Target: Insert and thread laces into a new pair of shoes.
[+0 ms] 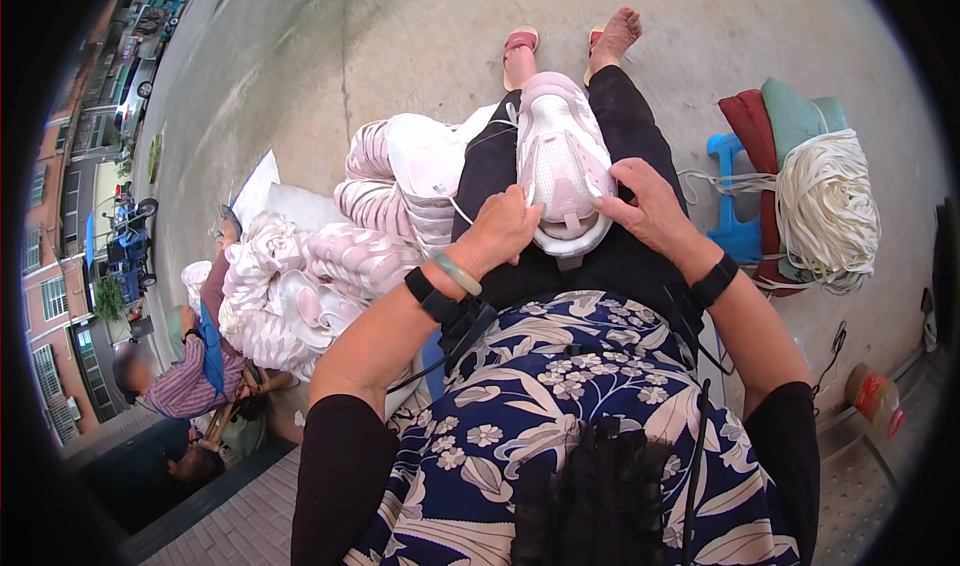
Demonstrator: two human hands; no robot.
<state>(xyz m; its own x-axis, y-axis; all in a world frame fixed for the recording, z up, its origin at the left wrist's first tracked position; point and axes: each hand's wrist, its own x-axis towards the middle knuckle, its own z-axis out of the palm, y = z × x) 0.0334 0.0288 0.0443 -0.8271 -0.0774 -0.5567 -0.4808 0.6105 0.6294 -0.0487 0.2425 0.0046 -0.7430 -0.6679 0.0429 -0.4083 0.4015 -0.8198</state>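
Observation:
A pink and white sneaker rests on my lap between my thighs, toe pointing away from me. My left hand is closed at the left edge of its opening, thumb and fingertips pinching the material there. On the opposite edge, my right hand grips with the thumb on top; some of its fingertips are hidden under the side. A thin white lace loops out by my left hand, and another bit shows near the shoe's upper left side.
Left of my legs lie stacks of pink and white shoe uppers. A blue stool with red and green cloth and a bundle of white laces stands to the right. Another person sits at the far left.

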